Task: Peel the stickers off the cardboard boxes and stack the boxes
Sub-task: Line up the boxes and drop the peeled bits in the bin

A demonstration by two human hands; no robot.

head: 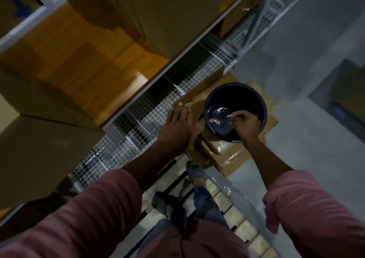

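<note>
Looking straight down from the head camera, both arms reach out in rolled pink sleeves. The left hand [178, 124] is spread flat, fingers straight and close together, palm down against the edge of a cardboard box [199, 98] that leans by the wire-mesh shelf [150, 107]; whether the palm truly presses the board or floats just above it, I cannot tell. Over to the right, the right hand [245, 122] hangs above the mouth of a dark round bin [236, 112], fingers curled in tight, pinching a small pale scrap at its fingertips (a peeled sticker [230, 116], by the look of it, though it is tiny and blurred). Down inside the bin lies a shiny crumpled piece with a bit of red and white on it [214, 120].

The bin stands on flattened cardboard [233, 155] spread over the grey floor [308, 143], some of that board glossy with clear tape or film. On the left, big brown cardboard boxes [75, 64] fill the shelving, stacked right up against each other, reaching to the far edge of view. Near the bottom, the person's feet in dark sandals [162, 200] stand on a slatted pale pallet [233, 216], with clear plastic wrap lying at its right edge.
</note>
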